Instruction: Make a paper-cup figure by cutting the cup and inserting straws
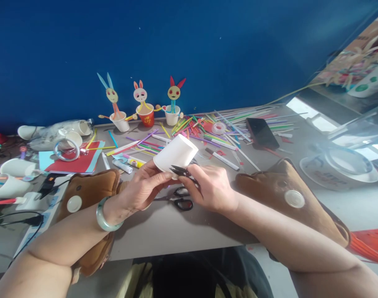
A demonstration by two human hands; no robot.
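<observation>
My left hand is closed around the rim of a white paper cup, which is tilted on its side above the table. Close by, my right hand grips small dark snips. Their pointed tips lie against the cup's lower edge, near my left thumb; whether they pierce the paper I cannot tell. Below the hands, a pair of black-handled scissors rests on the table, partly hidden.
Three rabbit figures in cups stand along the blue wall. Coloured sticks, a tape roll, a marker and a phone lie behind the hands. Brown cushions flank my arms; a clear plastic container stands right.
</observation>
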